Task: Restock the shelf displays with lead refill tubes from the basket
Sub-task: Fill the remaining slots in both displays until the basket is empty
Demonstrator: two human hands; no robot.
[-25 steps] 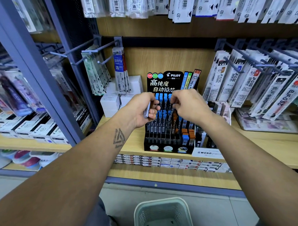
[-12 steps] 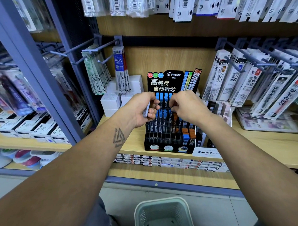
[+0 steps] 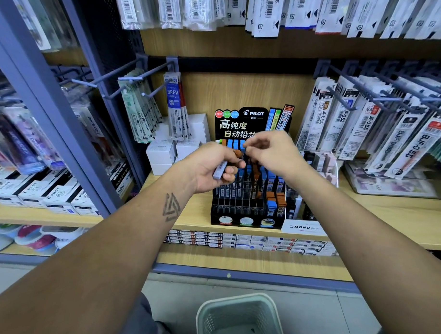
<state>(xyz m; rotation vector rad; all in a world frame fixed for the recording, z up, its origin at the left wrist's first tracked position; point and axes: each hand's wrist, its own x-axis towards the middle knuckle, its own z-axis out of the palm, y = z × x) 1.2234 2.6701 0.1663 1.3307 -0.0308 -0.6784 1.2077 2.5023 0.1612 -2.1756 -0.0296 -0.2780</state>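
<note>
A black Pilot lead-refill display (image 3: pixel 248 210) stands on the wooden shelf (image 3: pixel 196 217), holding rows of tubes with blue and orange caps. My left hand (image 3: pixel 212 169) is in front of its upper rows and grips a bundle of lead refill tubes (image 3: pixel 220 169), one with an orange cap. My right hand (image 3: pixel 271 152) hovers just to the right, fingers curled, thumb and forefinger pinched together at the blue-capped tubes; what they pinch is hidden. The pale green basket (image 3: pixel 241 318) sits on the floor below, between my arms.
Hanging refill packs (image 3: pixel 363 127) on pegs crowd the right side, more packs (image 3: pixel 142 114) hang at left. White boxes (image 3: pixel 164 153) stand left of the display. A Mono stand (image 3: pixel 304 226) sits at its right. A blue upright post (image 3: pixel 60 122) divides the shelves.
Both hands have lifted slightly in front of the display. The bundle in my left hand now shows an orange cap near my right fingertips.
</note>
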